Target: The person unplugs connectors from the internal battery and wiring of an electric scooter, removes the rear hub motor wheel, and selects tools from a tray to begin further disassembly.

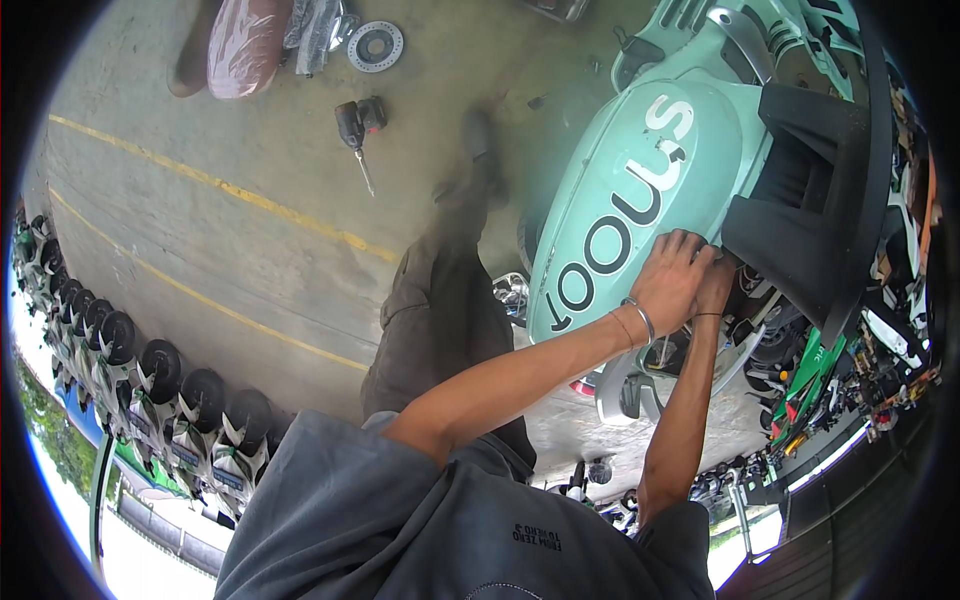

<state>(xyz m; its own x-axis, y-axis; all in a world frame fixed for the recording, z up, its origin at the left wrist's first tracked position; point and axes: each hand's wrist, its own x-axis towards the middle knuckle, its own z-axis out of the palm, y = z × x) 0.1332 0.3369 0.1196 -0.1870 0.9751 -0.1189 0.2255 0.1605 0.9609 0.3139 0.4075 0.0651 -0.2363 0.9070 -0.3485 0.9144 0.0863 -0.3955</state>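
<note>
A mint-green scooter (610,190) with large lettering on its side panel stands at my right. My left hand (674,278), a metal bangle at its wrist, rests at the panel's upper rear edge with its fingers curled. Close against it is my right hand (712,288), with a thin dark band on the wrist and its fingers bent inward, partly covered by the left. Whatever lies between the fingers is hidden. A large black plastic part (805,195) rises just beyond both hands. Below them, a silver-grey grab rail (625,395) shows at the scooter's rear.
On the concrete floor lie a cordless drill (358,130) with a long bit, a brake disc (376,47) and a plastic-wrapped seat (246,45). Several parked scooters (200,400) line the left side. More vehicles and a green panel (812,385) stand at right.
</note>
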